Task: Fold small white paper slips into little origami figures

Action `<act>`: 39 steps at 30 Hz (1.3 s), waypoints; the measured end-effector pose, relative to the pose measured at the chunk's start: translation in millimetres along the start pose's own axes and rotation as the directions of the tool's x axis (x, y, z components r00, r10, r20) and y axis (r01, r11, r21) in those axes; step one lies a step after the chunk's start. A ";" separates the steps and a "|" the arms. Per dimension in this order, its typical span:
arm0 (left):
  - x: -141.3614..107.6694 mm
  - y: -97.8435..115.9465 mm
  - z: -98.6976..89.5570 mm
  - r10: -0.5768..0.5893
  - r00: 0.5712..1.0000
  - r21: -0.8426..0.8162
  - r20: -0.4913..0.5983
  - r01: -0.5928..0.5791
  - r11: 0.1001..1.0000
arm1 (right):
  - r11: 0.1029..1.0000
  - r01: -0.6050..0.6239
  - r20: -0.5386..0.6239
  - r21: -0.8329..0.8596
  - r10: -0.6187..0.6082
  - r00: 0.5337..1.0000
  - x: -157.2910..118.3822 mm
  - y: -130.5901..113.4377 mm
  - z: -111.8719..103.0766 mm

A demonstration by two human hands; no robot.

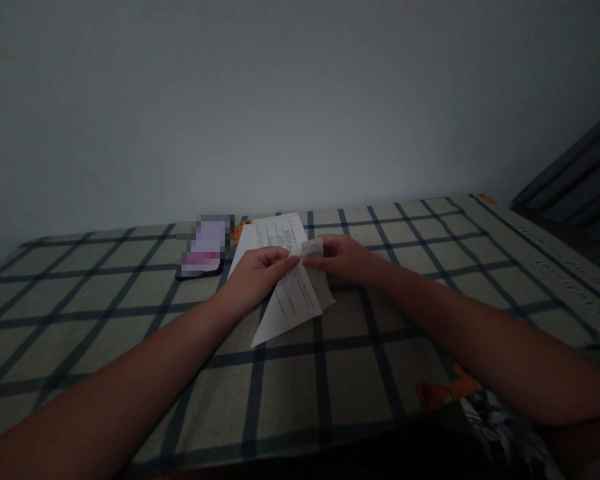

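Printed white paper [296, 299] hangs between my two hands over the checked cloth, with a pointed lower corner and creased edges. My left hand [260, 270] pinches it between thumb and fingers near its upper middle. Close beside, my right hand [343, 257] grips a small folded part of the paper at its upper right, thumb and fingers pressed together. Behind the left hand lies another printed sheet [265, 233], flat on the cloth; whether it is joined to the held paper I cannot tell.
A phone [205, 247] with a lit, blurred-out screen lies left of the sheets. The checked cloth [130, 280] covers the surface up to a pale wall [300, 100]. A dark slatted object [580, 160] stands at the far right. Patterned fabric [500, 427] shows at bottom right.
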State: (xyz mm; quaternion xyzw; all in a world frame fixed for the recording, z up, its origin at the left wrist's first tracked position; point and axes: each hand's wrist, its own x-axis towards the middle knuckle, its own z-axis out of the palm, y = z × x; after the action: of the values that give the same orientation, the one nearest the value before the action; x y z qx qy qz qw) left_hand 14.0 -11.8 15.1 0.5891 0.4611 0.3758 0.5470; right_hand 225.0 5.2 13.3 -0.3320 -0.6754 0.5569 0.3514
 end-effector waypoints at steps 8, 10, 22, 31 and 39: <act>-0.5 1.8 -0.2 -0.040 0.998 -0.044 0.055 0.043 0.998 | 0.996 -0.062 0.017 0.069 0.061 0.998 0.8 0.3 -1.1; -0.5 0.9 -0.8 -0.023 0.998 -0.026 0.061 0.025 0.999 | 0.994 -0.066 0.016 0.084 0.065 0.998 0.6 -0.5 -0.4; 1.4 -1.4 -3.6 0.011 0.997 0.090 0.076 -0.018 0.996 | 1.000 0.000 0.052 -0.013 0.001 0.999 -0.4 2.6 0.2; 1.6 -2.2 0.0 -0.025 0.999 -0.089 0.034 0.028 0.996 | 1.000 0.006 0.033 0.026 -0.007 0.999 0.5 0.4 -0.1; 0.1 -0.4 -3.0 0.009 0.996 0.040 0.088 -0.013 0.999 | 0.997 -0.008 0.015 0.079 0.006 1.000 0.5 2.3 -0.7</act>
State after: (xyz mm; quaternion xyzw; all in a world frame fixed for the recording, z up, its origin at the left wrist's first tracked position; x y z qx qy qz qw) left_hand 11.2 -10.8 15.1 0.6187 0.4409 0.3431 0.5524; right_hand 225.4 6.4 11.3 -0.3163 -0.6543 0.5866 0.3574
